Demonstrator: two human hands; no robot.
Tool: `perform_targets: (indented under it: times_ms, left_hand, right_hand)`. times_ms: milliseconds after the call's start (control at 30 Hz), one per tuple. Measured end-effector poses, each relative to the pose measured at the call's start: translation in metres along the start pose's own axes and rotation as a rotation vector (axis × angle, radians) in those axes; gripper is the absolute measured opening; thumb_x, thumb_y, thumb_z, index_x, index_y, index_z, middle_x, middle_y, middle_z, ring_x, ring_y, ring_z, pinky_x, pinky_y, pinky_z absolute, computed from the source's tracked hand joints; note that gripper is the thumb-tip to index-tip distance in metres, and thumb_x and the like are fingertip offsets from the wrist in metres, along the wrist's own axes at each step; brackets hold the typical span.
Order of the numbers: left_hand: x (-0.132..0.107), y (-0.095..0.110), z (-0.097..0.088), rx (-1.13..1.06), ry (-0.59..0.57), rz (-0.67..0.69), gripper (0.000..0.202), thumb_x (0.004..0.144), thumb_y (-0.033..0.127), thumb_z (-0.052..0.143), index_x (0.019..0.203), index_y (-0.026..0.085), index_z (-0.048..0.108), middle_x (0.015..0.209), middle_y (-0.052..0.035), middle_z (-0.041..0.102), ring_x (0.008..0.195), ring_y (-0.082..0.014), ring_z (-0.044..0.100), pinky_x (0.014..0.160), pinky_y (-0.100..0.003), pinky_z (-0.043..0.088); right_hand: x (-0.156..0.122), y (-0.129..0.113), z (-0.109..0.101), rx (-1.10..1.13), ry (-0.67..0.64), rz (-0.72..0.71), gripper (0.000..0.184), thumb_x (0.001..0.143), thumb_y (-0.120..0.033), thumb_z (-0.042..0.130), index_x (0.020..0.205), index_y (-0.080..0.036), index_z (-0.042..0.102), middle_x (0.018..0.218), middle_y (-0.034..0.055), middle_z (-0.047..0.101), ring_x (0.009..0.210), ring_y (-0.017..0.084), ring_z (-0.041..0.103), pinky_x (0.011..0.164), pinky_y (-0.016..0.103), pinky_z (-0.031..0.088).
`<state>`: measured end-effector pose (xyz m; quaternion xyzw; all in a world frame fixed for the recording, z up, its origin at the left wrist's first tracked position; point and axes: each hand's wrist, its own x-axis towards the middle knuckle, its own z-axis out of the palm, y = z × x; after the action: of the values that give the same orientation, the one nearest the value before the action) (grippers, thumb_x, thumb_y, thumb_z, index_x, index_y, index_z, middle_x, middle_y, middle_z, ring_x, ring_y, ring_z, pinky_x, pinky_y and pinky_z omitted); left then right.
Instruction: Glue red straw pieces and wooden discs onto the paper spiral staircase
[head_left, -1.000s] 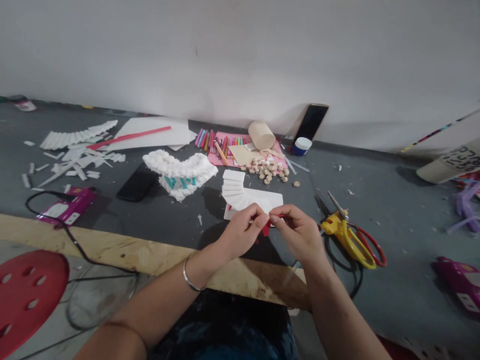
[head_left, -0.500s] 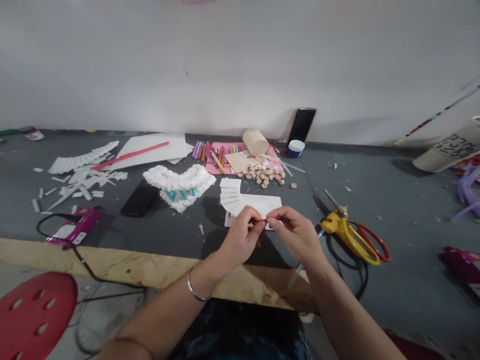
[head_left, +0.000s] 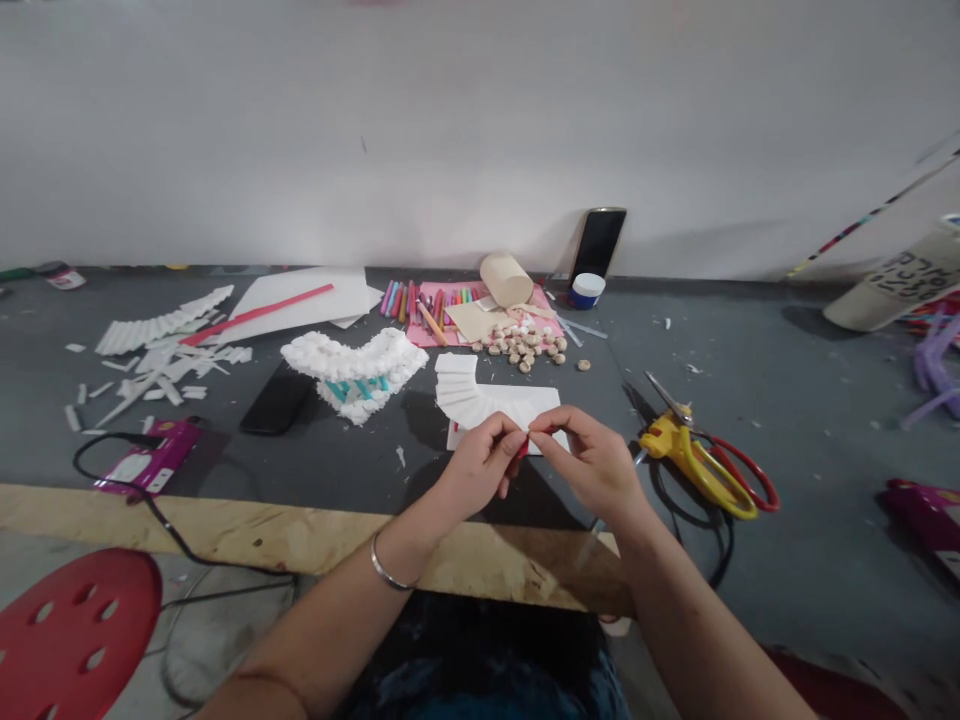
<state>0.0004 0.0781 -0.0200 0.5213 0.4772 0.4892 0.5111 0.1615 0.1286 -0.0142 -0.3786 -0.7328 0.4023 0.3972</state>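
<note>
Both hands meet over the dark grey counter [head_left: 750, 560] near its raw wooden edge: left hand [head_left: 480, 465] and right hand [head_left: 592, 465] pinch a small red strip [head_left: 523, 447] between closed fingertips, white wall [head_left: 450, 120] behind, red stool [head_left: 75, 640] at left

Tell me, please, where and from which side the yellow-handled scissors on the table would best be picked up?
Probably by the yellow and red handle loops. The scissors lie flat on the grey table, blades pointing away toward the wall, loops toward the near right. Coming from above on the near side keeps fingers off the blade tips. The right hand is nearest, though it and the left hand now pinch a small red piece.
</note>
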Motion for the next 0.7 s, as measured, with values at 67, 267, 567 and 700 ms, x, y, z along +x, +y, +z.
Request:
perform_targets:
  times_ms: [67, 267, 567, 700]
  left_hand:
    - [0.0, -0.001, 0.001, -0.029, 0.005, 0.003, 0.036, 0.089, 0.054, 0.055, 0.083, 0.019, 0.048, 0.056, 0.0083, 0.049, 0.036, -0.005, 0.043, 0.035, -0.017, 0.033]
    - [0.001, -0.002, 0.002, -0.062, 0.07, 0.038, 0.036, 0.085, 0.053, 0.062, 0.084, 0.019, 0.049, 0.058, 0.0069, 0.051, 0.04, -0.0057, 0.045, 0.037, -0.017, 0.037]
    - [0.0, 0.007, 0.002, -0.042, 0.125, 0.009, 0.028, 0.077, 0.042, 0.073, 0.079, 0.016, 0.063, 0.073, 0.0013, 0.06, 0.053, -0.0074, 0.054, 0.047, -0.02, 0.05]
    - [-0.006, 0.008, -0.001, -0.053, 0.115, -0.014, 0.028, 0.074, 0.041, 0.074, 0.077, 0.015, 0.066, 0.074, 0.0005, 0.061, 0.052, -0.0077, 0.054, 0.048, -0.022, 0.05]
  right_hand:
    - [0.0, 0.003, 0.001, 0.051, 0.005, -0.014, 0.01, 0.086, -0.03, 0.064, 0.091, -0.023, 0.068, 0.088, 0.0026, 0.068, 0.085, 0.018, 0.062, 0.081, 0.032, 0.047]
    - [0.002, 0.004, 0.0, 0.075, -0.009, 0.009, 0.012, 0.085, -0.033, 0.067, 0.091, -0.022, 0.068, 0.088, 0.0022, 0.068, 0.085, 0.018, 0.062, 0.082, 0.032, 0.046]
    - [0.003, -0.003, -0.007, -0.011, -0.04, 0.013, 0.013, 0.087, -0.032, 0.061, 0.085, -0.02, 0.067, 0.083, 0.0007, 0.067, 0.08, 0.016, 0.06, 0.076, 0.028, 0.044]
    - [0.004, -0.002, -0.01, 0.007, -0.134, 0.035, 0.014, 0.088, -0.032, 0.062, 0.085, -0.02, 0.066, 0.08, -0.0005, 0.066, 0.077, 0.015, 0.06, 0.074, 0.027, 0.043]
